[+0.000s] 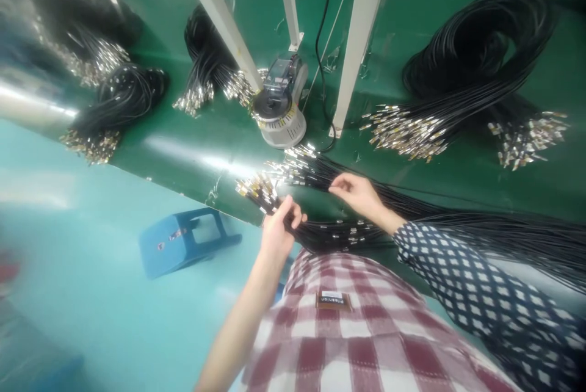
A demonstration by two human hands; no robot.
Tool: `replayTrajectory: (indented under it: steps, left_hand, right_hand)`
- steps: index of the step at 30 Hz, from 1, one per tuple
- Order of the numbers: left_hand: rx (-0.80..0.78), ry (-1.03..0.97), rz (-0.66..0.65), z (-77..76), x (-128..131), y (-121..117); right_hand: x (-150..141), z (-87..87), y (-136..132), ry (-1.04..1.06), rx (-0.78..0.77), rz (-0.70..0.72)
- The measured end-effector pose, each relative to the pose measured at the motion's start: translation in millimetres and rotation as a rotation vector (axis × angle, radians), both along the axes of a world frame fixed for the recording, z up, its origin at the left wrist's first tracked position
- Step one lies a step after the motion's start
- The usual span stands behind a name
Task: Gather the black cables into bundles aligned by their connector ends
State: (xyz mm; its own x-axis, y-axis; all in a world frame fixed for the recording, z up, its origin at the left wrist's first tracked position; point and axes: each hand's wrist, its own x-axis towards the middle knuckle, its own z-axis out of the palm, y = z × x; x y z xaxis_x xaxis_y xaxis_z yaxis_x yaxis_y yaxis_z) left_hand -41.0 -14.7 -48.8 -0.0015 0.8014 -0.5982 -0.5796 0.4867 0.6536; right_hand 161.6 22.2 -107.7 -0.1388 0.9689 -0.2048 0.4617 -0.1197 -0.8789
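My left hand (280, 225) is closed around a bundle of thin black cables (315, 234), just behind their metal-tipped ends (256, 187). The cables run from that grip to the right along the bench edge, in front of my body. My right hand (354, 193) is closed in a pinch over a second spread of black cables (329, 167), whose silver connectors (297, 163) point left. Whatever sits between those fingertips is too small to make out.
A round tape dispenser (279, 105) stands on the green bench (201, 141) between white metal posts (357, 44). Coiled cable bundles lie at right (476, 62) and left (132, 90). A blue stool (169, 242) is on the floor to the left.
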Motion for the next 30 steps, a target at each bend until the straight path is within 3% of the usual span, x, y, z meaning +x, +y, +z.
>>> replayTrajectory:
  steps: [5, 10, 13, 18, 23, 26, 28, 30]
  left_hand:
    - [0.031, 0.029, 0.010, 4.6, 5, -2]
    - [0.077, 0.045, 0.065, 4.3, 6, -6]
    - [0.073, 0.022, 0.095, 5.1, 7, -9]
    - [0.077, -0.014, 0.060, 9.1, 7, -12]
    - [0.128, 0.022, 0.021, 12.8, 9, -16]
    - [0.075, 0.046, 0.053, 13.9, 11, -17]
    - [0.064, 0.046, 0.043, 14.8, 12, -17]
    - [0.071, 0.049, 0.021, 15.9, 12, -17]
  right_hand:
    - [15, 22.0, -44, 0.216, -0.083, -0.025]
    - [30, 36.3, -76, 0.187, -0.081, -0.052]
    - [40, 40.0, -86, 0.115, -0.095, 0.049]
    - [49, 45.1, -84, 0.042, -0.197, 0.360]
    - [51, 51.0, -81, -0.234, -0.081, 0.452]
    - [48, 56.9, -77, -0.268, -0.063, 0.559]
    - [38, 64.3, -69, -0.198, -0.078, 0.551]
    - [18, 74.3, -58, -0.110, -0.034, 0.452]
